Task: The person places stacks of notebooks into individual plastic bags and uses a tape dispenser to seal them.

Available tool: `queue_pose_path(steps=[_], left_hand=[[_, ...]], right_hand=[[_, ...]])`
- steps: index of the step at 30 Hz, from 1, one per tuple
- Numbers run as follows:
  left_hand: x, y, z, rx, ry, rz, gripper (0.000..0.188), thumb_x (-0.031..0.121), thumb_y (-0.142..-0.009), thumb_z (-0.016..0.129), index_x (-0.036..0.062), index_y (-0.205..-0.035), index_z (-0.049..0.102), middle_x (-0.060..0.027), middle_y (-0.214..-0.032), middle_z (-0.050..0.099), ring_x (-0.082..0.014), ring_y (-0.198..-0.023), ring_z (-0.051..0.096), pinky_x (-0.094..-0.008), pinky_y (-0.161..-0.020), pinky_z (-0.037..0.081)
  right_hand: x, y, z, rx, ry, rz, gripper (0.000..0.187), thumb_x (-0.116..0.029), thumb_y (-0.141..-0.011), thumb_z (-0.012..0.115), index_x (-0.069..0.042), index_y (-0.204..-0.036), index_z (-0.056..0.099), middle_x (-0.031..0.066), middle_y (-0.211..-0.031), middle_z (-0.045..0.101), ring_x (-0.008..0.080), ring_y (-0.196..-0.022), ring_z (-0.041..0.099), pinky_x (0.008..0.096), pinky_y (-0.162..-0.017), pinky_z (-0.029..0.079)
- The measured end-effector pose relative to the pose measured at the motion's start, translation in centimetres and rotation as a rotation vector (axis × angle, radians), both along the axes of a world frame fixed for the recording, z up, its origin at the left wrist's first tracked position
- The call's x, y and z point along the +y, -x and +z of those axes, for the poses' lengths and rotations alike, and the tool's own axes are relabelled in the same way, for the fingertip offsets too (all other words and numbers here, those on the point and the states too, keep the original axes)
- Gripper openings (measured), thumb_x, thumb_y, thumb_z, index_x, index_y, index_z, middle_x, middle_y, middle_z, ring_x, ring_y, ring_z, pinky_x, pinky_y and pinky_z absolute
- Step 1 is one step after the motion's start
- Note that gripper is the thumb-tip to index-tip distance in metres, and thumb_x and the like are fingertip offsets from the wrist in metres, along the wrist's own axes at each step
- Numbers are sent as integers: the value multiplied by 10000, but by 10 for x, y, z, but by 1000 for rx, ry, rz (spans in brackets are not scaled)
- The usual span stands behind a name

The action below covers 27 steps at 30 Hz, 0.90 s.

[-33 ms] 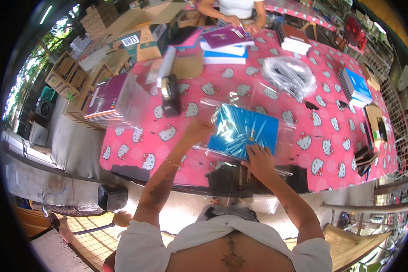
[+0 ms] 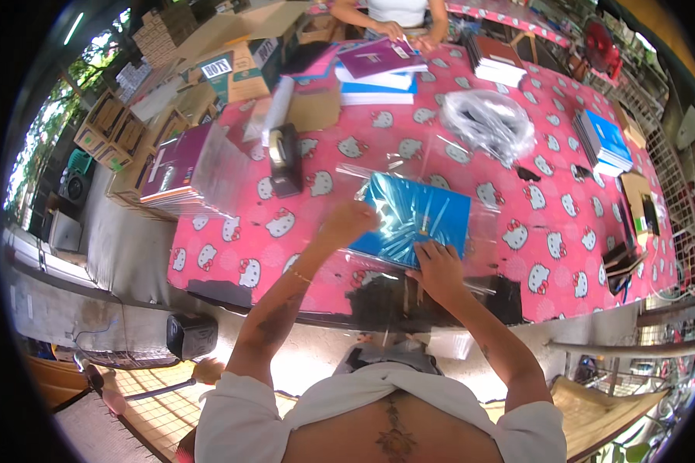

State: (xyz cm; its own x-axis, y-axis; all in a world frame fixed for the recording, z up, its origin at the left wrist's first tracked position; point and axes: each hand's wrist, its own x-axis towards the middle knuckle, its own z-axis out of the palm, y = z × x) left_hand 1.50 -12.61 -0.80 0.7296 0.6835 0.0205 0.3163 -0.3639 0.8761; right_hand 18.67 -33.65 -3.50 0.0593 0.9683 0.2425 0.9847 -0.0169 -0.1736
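Note:
A blue book [image 2: 445, 213] lies on the table in front of me, with wrinkled, shiny clear plastic film [image 2: 483, 231] over it and sticking out past its edges. At the book's left edge is my left hand [image 2: 350, 224], fingers curled closed against the film; whatever is between them is hidden. My right hand [image 2: 438, 268] rests on the lower right edge of the book, fingers stretched out and lying on the film. A black tape dispenser [image 2: 286, 162] stands on the table to the left of the book.
Purple books [image 2: 181, 166] in plastic are stacked at the left. A bundle of clear plastic [image 2: 488, 127] lies beyond the blue book. Blue books [image 2: 606, 143] and brown-covered books [image 2: 498, 60] stand further right. Across the table, a person's hands [image 2: 394, 32] handle a purple book [image 2: 374, 60].
My left hand has shifted a little to the right, over the book's left edge. My right hand stays on the book. The whole view has shifted slightly.

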Motion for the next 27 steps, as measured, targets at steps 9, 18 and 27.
queue_pose_path(steps=[9,18,27], left_hand=[[-49,-61,-7,549,-282,-90,358,402,-836,742,50,-769,747,-123,-732,719,-252,-687,699,-388,-650,531],[-55,-39,2,754,-377,-18,526,547,-808,718,40,-936,668,-163,-845,704,-379,-827,689,-486,-754,524],[-170,-41,-27,-194,1129,558,332,340,-921,713,52,-1046,603,-62,-887,613,-173,-827,632,-395,-721,564]], right_hand=[[-3,-10,-13,41,-130,38,670,-433,-663,820,-38,-1175,645,78,-1090,610,244,-1080,598,399,-889,443],[8,-33,-2,130,-130,-9,536,-539,-872,632,-205,-1291,646,92,-1095,587,288,-1070,554,477,-887,401],[154,-174,-34,254,-78,102,316,-380,-938,590,-127,-1072,724,126,-1121,674,313,-1090,604,472,-900,473]])
